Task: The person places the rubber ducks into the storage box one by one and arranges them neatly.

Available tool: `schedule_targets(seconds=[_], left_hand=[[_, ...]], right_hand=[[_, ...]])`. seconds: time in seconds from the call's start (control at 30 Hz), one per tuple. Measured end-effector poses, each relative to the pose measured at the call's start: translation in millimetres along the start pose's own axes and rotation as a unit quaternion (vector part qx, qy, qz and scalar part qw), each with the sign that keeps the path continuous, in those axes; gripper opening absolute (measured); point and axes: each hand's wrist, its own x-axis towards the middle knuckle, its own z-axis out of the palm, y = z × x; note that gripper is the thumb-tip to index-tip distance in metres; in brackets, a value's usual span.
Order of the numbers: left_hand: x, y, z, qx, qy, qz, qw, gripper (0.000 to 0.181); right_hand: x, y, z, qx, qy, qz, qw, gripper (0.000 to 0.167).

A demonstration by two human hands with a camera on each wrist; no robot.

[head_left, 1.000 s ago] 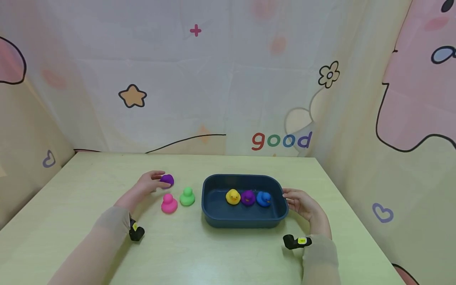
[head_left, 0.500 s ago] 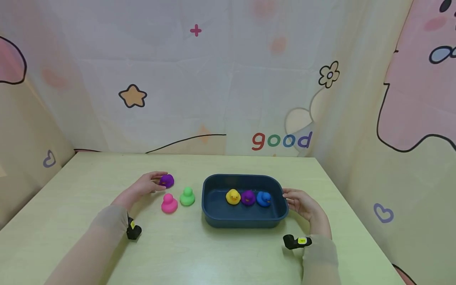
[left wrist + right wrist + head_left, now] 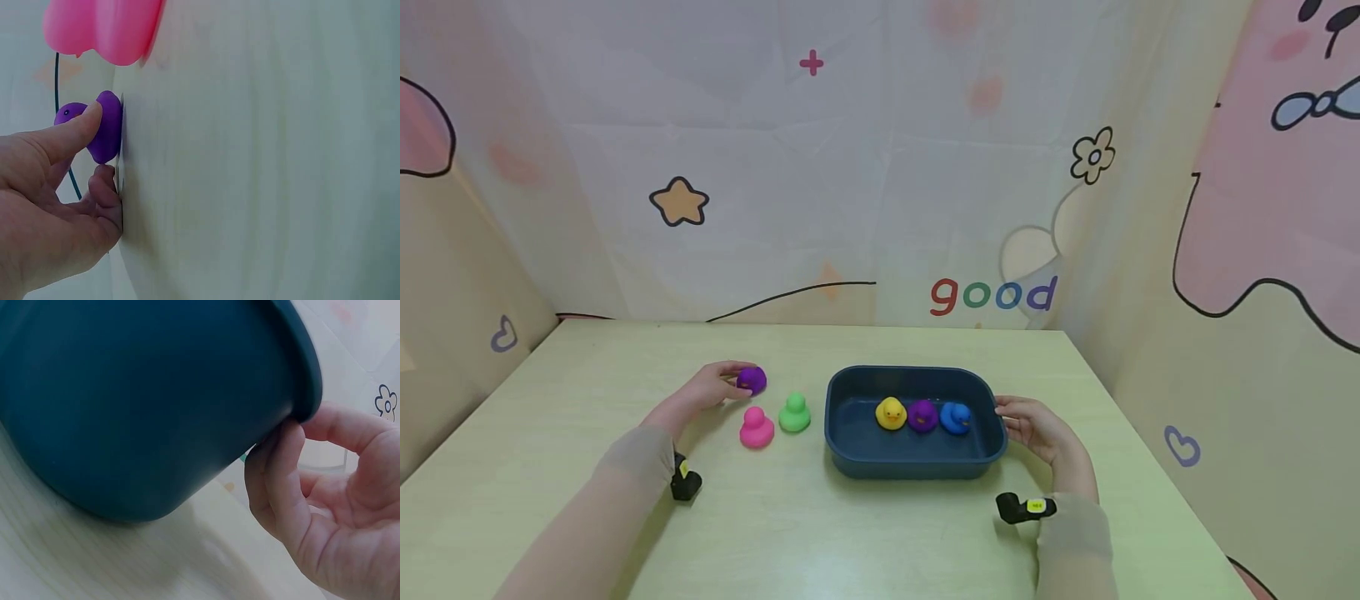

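My left hand (image 3: 711, 385) pinches a purple duck (image 3: 752, 381) at the table's left; in the left wrist view the thumb of the hand (image 3: 62, 200) lies across the purple duck (image 3: 107, 131), which sits at the tabletop. Nearer me are a pink duck (image 3: 756, 428) and a green duck (image 3: 794, 414). My right hand (image 3: 1045, 433) touches the right end of a dark blue bin (image 3: 910, 471). The right wrist view has the fingers of that hand (image 3: 337, 500) loosely bent against the bin's outer wall (image 3: 144, 412), just under the rim.
Inside the bin, a yellow duck (image 3: 891, 414), another purple duck (image 3: 922, 416) and a blue duck (image 3: 956, 418) sit in a row. Printed curtains (image 3: 880, 167) stand behind the table (image 3: 820, 542) and at both sides.
My left thumb has drawn back slightly over the purple duck and the left fingers have shifted a little behind it. The right hand and the bin have stayed in place.
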Motion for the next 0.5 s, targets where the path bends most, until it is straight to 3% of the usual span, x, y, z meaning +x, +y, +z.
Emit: schedule_targets(seconds=[0.3,0.5], left_hand=[[6.0,-1.2,3.4,0.009,0.019,-0.003,0.9998,0.057],[3.8,-1.6,4.4,0.011,0.024,-0.017,0.9995,0.059]], right_hand=[[0.1,-0.5,-1.0,0.003,-0.002,-0.001,1.0,0.053],[0.1,0.1,-1.3,0.01,-0.006,-0.004,0.9999,0.036]])
